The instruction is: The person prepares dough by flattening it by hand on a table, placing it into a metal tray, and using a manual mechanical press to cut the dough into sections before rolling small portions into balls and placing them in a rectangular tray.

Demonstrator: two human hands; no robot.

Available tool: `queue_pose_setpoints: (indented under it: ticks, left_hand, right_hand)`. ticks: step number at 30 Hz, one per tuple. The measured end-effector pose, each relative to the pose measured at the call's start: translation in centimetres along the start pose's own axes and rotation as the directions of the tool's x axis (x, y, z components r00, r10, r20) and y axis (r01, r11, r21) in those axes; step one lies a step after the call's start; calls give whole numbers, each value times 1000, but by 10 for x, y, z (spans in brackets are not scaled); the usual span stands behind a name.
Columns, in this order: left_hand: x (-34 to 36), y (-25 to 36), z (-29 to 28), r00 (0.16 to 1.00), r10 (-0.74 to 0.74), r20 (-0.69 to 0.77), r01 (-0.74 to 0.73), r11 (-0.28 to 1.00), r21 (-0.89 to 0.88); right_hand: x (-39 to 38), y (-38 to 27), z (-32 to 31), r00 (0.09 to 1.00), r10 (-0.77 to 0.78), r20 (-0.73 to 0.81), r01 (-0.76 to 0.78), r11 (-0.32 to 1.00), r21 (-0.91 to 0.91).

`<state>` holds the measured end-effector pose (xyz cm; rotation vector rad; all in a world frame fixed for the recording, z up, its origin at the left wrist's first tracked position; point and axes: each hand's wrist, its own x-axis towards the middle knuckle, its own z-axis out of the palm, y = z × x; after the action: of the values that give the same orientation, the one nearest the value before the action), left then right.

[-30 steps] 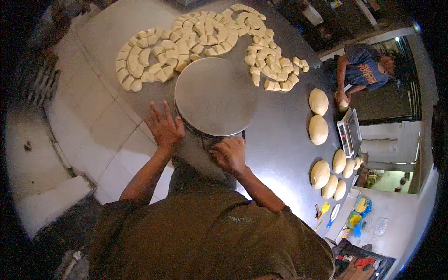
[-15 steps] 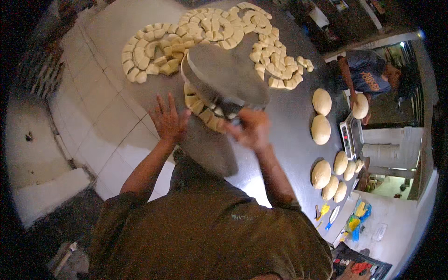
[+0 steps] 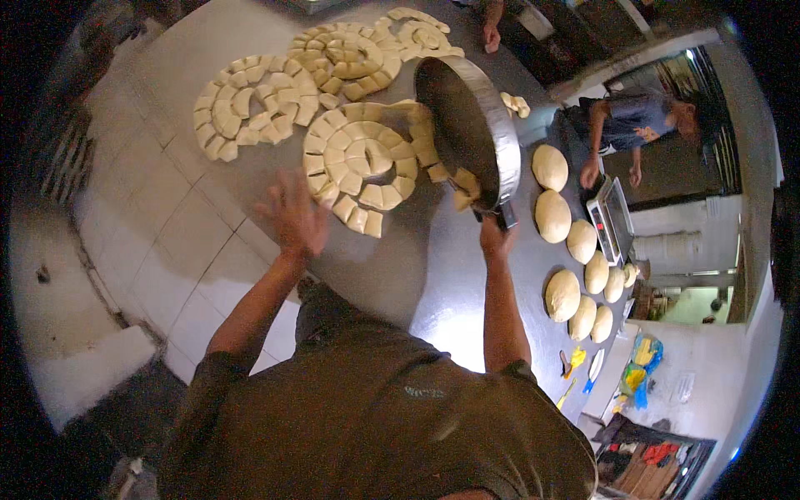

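Note:
My right hand (image 3: 495,236) grips the handle of a round metal pan (image 3: 468,133), tipped up on its edge over the dark steel table (image 3: 467,300). Under it lies a ring of cut pale dough pieces (image 3: 360,167), and a few pieces cling near the pan's lower rim. My left hand (image 3: 293,218) hovers open, fingers spread, just left of that ring. More rings of cut dough (image 3: 250,100) lie farther back on the table.
Several round dough balls (image 3: 552,215) line the table's right side. A scale (image 3: 612,218) stands beside them, with another person (image 3: 637,125) leaning there. Another person's hand (image 3: 492,33) reaches in at the far edge. White floor tiles (image 3: 142,250) lie to the left.
The pan, flat face down a second ago, has been lifted and tipped upright to the right. A ring of cut dough now lies uncovered. My left hand came off the pan.

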<state>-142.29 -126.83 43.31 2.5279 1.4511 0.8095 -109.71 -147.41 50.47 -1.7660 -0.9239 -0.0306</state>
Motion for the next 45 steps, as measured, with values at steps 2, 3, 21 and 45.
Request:
queue_pose_setpoints:
  ticks: [2, 3, 21, 45]
  left_hand:
    - [17, 46, -10, 937, 346, -47, -338, 864, -373]
    - [22, 74, 2, 907, 420, -16, -373, 787, -491]
    - [42, 153, 20, 841, 539, 33, -496, 795, -350]
    - [9, 217, 116, 505, 797, 331, -803, 575, -159]
  right_hand:
    - [-14, 16, 9, 997, 34, -69, -16, 970, 242]
    - [-17, 5, 12, 996, 29, -80, -24, 998, 65]
    - [-93, 30, -77, 406, 840, -361, -284, 491, 824]
    - [-546, -39, -181, -213, 948, -237, -53, 231, 971]
